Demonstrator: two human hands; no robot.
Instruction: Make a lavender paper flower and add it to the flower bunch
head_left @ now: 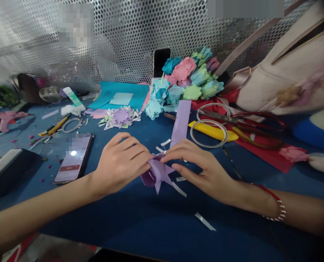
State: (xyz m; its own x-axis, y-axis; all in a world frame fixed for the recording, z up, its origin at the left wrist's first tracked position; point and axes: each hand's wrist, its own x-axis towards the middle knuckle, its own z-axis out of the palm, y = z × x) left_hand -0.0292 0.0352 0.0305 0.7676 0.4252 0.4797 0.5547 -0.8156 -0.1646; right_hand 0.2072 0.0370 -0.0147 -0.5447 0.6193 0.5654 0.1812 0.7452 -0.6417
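Observation:
Between my hands is a rolled purple paper piece (156, 171) with pointed, petal-like tips spreading to the right. My left hand (123, 162) is closed on its left side, the fingers curled over the top. At its upper right edge, the fingertips of my right hand (196, 165) touch a point of the paper, thumb and forefinger slightly apart. A flat purple paper strip (181, 120) lies just behind my right hand. White paper slivers (179, 189) are scattered below and beside the purple piece.
Folded paper flowers (187, 72) are heaped at the back. Scissors (232, 118), a yellow cutter (213, 131) and tape rings (208, 133) lie right. On the left are a phone (74, 158), another cutter (54, 125) and a pink glue gun (7, 118). A bag (282, 69) stands back right.

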